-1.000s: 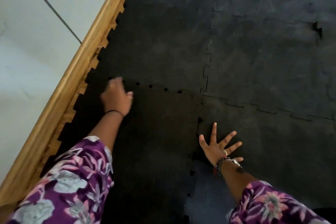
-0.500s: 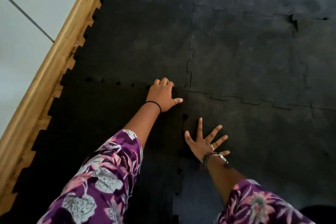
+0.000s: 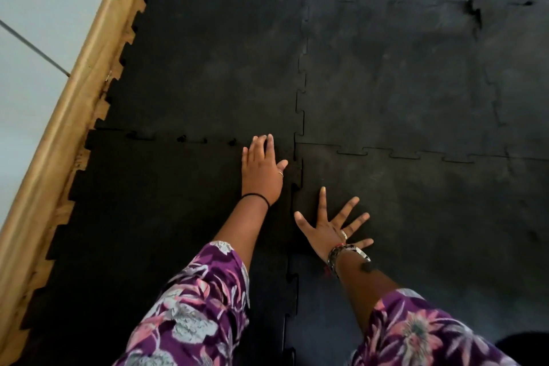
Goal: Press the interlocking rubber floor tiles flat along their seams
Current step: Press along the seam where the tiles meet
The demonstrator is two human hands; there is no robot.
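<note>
Left hand (image 3: 261, 171) lies flat, palm down, fingers together and pointing away, thumb out to the right, holding nothing. It presses the near-left tile (image 3: 154, 217) right at the corner where four rubber floor tiles meet, fingertips on the horizontal seam (image 3: 190, 140), thumb just beside the vertical seam (image 3: 298, 175). Right hand (image 3: 332, 226) is flat too, all five fingers splayed wide, gripping nothing, on the near-right tile (image 3: 430, 232) just right of that vertical seam. Both arms stretched forward; floral purple sleeves (image 3: 190, 315) cover the forearms. Black band on the left wrist, bracelets on the right, one ring per hand. Wooden baseboard (image 3: 74, 92) runs along the tiles' toothed left edge, pale wall (image 3: 35, 24) beyond. Small gaps show along the left horizontal seam.
</note>
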